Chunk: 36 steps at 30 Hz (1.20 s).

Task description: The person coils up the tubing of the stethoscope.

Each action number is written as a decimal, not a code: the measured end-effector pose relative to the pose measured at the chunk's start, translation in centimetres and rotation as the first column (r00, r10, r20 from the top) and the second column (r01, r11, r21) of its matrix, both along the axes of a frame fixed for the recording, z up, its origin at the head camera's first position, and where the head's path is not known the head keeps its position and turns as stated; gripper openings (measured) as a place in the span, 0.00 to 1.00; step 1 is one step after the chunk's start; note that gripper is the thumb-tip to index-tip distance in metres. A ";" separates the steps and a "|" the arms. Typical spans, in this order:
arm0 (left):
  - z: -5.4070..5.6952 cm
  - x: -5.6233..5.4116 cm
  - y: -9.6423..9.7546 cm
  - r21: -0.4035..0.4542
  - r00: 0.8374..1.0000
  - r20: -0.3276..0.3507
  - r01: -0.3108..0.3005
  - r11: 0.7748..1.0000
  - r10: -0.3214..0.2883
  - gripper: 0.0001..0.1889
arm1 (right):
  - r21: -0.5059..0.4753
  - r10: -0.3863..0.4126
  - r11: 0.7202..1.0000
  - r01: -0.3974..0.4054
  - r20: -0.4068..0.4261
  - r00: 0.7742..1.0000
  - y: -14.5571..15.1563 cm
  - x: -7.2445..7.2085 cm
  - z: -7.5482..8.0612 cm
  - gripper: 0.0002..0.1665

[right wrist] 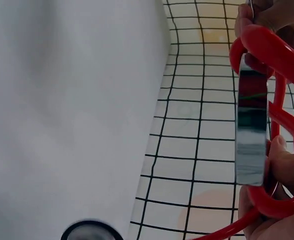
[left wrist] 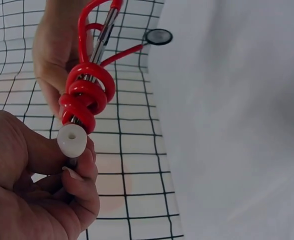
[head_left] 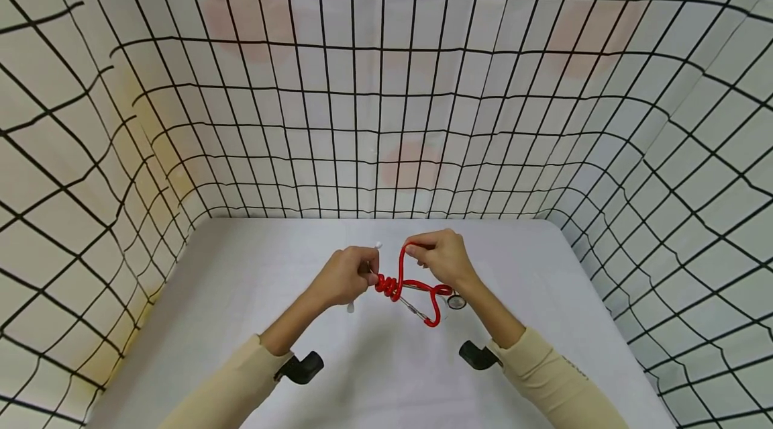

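A red stethoscope (head_left: pixel 431 291) is held up between the two hands, above the white surface. Its tubing is wound in several coils (left wrist: pixel 87 95) around the metal ear tubes. My left hand (head_left: pixel 350 274) pinches the ear tubes beside the coils, close to a white ear tip (left wrist: pixel 72 140). To the right, my right hand (head_left: pixel 445 258) pinches a raised stretch of the red tubing between thumb and fingers. The round chest piece (head_left: pixel 456 301) hangs below the right wrist. A flat shiny metal piece (right wrist: pixel 252 120) shows large in the right wrist view.
A white-covered table (head_left: pixel 241 248) lies beneath the hands. Black grid netting (head_left: pixel 380 90) rises at the back and both sides over white cloth. Dark wrist-camera mounts (head_left: pixel 302 368) stick out inward from both sleeves.
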<state>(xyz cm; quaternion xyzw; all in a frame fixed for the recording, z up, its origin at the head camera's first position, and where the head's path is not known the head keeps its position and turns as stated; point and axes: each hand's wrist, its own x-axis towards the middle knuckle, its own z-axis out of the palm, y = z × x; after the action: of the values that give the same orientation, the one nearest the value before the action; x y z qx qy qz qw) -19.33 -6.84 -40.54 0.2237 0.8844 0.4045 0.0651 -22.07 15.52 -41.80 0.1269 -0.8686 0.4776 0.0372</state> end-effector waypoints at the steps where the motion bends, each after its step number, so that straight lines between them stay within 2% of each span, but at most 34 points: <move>1: 0.1 0.0 0.0 0.006 1.000 0.014 0.005 1.000 -0.005 0.11 | -0.003 -0.003 1.000 0.003 0.010 1.000 0.1 -0.1 -0.2 0.08; 8: 0.5 -0.2 -0.1 0.108 0.985 0.161 0.041 0.993 -0.058 0.08 | -0.038 0.001 0.999 0.004 0.134 0.991 0.8 -0.3 -1.0 0.11; 14: 0.8 -0.4 -0.3 0.245 0.951 0.272 0.079 0.966 -0.147 0.06 | -0.096 0.080 0.994 -0.054 0.288 0.954 1.3 -0.7 -1.3 0.13; 17: 1.2 -0.4 -0.3 0.308 0.938 0.299 0.080 0.948 -0.176 0.06 | -0.104 0.086 0.993 -0.054 0.334 0.939 1.1 -0.5 -1.2 0.14; 21: 1.5 -0.6 -0.2 0.342 0.938 0.300 0.062 0.938 -0.171 0.06 | -0.124 0.086 0.991 -0.041 0.379 0.922 0.6 -0.1 -1.3 0.17; 24: 1.7 -0.6 -0.2 0.348 0.943 0.296 0.043 0.936 -0.154 0.06 | -0.171 0.122 0.984 -0.056 0.409 0.904 0.4 0.2 -1.5 0.18; 26: 1.8 -0.6 -0.3 0.349 0.945 0.296 0.031 0.937 -0.142 0.06 | -0.235 0.158 0.970 -0.056 0.439 0.885 0.4 0.4 -1.7 0.19; 31: 1.8 -0.8 -0.6 0.371 0.946 0.319 -0.074 0.926 -0.052 0.05 | -0.365 0.247 0.929 -0.064 0.482 0.841 0.2 0.6 -2.6 0.21; 32: 1.7 -0.9 -0.6 0.377 0.947 0.322 -0.104 0.920 -0.025 0.05 | -0.381 0.267 0.921 -0.077 0.476 0.838 0.1 0.6 -2.8 0.21; 36: 1.2 -1.3 -0.4 0.382 0.947 0.306 -0.213 0.899 0.095 0.05 | -0.341 0.301 0.928 -0.151 0.446 0.843 -0.4 0.9 -3.3 0.20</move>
<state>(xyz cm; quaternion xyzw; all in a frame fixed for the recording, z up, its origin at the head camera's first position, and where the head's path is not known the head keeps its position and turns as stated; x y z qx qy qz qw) -20.60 -7.28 -39.32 0.1015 0.7766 0.6122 0.1087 -21.14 15.11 -45.08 0.0973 -0.7476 0.6180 -0.2232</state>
